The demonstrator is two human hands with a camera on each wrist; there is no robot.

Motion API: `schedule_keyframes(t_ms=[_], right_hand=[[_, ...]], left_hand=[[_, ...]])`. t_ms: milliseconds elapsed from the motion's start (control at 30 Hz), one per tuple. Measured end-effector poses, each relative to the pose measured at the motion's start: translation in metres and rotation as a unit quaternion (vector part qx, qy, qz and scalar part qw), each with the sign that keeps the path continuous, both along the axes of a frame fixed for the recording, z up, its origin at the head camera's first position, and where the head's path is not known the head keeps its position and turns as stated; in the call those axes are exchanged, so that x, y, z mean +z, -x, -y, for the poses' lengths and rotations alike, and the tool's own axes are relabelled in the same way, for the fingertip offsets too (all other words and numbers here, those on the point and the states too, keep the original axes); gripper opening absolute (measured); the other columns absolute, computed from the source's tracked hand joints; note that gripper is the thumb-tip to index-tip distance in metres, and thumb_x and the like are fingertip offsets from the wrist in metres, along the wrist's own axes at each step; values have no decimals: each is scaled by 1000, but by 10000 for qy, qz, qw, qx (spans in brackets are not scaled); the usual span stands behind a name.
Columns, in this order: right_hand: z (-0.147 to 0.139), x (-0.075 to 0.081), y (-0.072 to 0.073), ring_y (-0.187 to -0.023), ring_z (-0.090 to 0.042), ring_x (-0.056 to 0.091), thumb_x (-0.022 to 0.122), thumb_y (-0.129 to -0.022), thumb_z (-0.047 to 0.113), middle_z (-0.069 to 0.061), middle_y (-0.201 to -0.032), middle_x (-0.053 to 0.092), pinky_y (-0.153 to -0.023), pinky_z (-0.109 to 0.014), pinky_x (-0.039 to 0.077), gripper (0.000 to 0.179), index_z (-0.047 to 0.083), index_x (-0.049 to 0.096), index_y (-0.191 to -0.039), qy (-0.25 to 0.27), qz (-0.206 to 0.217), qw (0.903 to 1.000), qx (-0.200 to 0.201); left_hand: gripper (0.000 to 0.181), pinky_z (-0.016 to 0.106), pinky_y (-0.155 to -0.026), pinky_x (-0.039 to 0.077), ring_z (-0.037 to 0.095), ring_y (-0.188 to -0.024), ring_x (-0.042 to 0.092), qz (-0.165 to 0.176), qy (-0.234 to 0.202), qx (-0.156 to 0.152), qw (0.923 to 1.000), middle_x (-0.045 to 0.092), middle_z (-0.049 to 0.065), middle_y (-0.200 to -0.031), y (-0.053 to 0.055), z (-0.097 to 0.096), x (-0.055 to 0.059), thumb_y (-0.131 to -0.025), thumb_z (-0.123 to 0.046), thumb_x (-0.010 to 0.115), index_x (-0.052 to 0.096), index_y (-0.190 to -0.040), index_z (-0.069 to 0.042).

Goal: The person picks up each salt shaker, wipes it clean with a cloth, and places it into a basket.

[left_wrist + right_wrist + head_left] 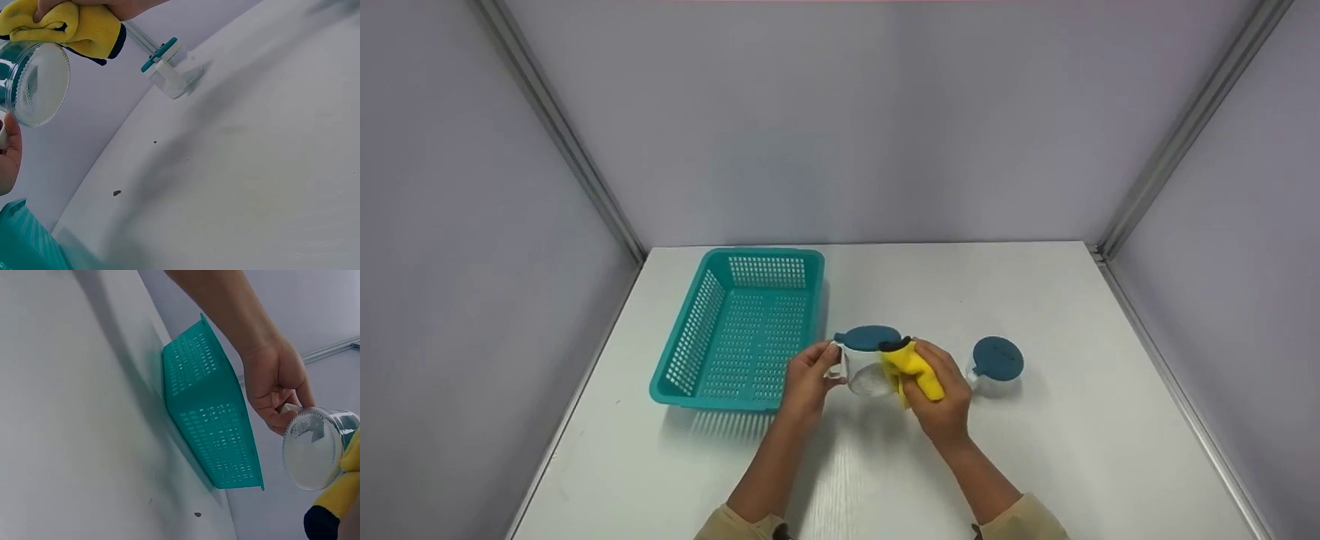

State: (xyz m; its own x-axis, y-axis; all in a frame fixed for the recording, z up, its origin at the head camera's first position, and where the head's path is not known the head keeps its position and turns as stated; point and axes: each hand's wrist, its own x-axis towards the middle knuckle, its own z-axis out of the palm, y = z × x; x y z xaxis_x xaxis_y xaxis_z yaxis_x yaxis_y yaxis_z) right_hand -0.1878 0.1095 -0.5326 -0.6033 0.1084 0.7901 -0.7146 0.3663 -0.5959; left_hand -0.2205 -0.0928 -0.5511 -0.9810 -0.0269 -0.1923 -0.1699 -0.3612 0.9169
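Observation:
A clear glass mug with a blue lid [871, 337] is held up off the table. My left hand [808, 379] grips its white handle; in the right wrist view the fingers of that hand [275, 382] curl round the handle. My right hand [943, 397] holds a folded yellow cloth [913, 369] with dark edging against the mug's right side. In the left wrist view, the cloth [93, 31] lies along the glass near the mug's ribbed base [45, 84]. The cloth and the right fingers hide part of the glass.
A second lidded glass mug [997, 360] stands on the white table [900, 480], right of my right hand. The teal perforated basket [802, 401] is left of the held mug, close to my left hand. Grey panels [847, 127] enclose the table at the back and sides.

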Motion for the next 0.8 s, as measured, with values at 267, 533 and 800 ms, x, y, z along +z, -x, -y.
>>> schedule_keyframes(t_ms=[267, 533, 800], right_hand=[[8, -14, -8, -110, -5, 58, 67, -81, -15, -16, -129, 60, -96, -14, 47, 51, -3, 58, -129, 716, 1130, 9909, -161], [4, -6, -4, -105, -12, 61, 64, -91, 1, -6, -127, 64, -92, -17, 51, 40, 6, 60, -130, 1655, 2242, 9601, -226], [-5, -1, 6, -109, -20, 60, 61, -95, 12, 2, -128, 62, -92, -21, 53, 39, 15, 59, -134, 2339, 3240, 9164, -230]], left_hand=[[35, 31, -73, 58, 21, -97, 62, -255, 274, -83, 9993, 68, 8, -104, -7, -5, -3, -96, -31, 64, 65, -115, -1], [32, 35, -74, 61, 28, -91, 67, -385, 663, -309, 9966, 67, 13, -104, -9, -8, 5, -94, -24, 68, 66, -115, 0], [32, 42, -76, 60, 22, -91, 68, -477, 657, -523, 9953, 69, 14, -106, -9, -8, 3, -92, -23, 70, 68, -117, -3]])
